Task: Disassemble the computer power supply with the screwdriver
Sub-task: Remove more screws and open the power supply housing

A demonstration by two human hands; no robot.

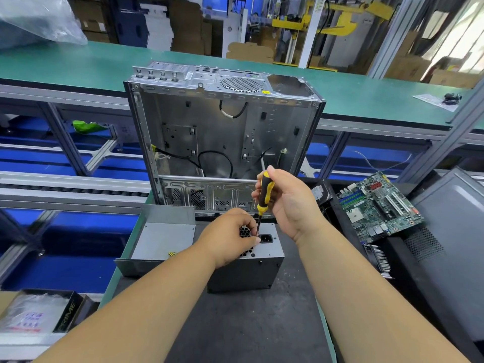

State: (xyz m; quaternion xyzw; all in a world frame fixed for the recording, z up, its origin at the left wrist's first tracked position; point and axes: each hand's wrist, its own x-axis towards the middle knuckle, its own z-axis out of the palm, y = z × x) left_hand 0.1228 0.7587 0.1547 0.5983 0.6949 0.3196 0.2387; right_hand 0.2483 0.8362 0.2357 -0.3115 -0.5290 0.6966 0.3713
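We see the grey metal power supply (251, 260) sitting flat under our left hand (230, 235), its fan grille and socket facing up. The black-and-yellow screwdriver (263, 199) stands nearly upright in our right hand (285, 203), tip down beside the left fingers.

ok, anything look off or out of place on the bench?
One thing: the motherboard lies tilted, propped across other parts at the right instead of flat. Otherwise nothing stands out. The power supply sits square on the mat, the left hand steadies it and the right hand holds the screwdriver upright.
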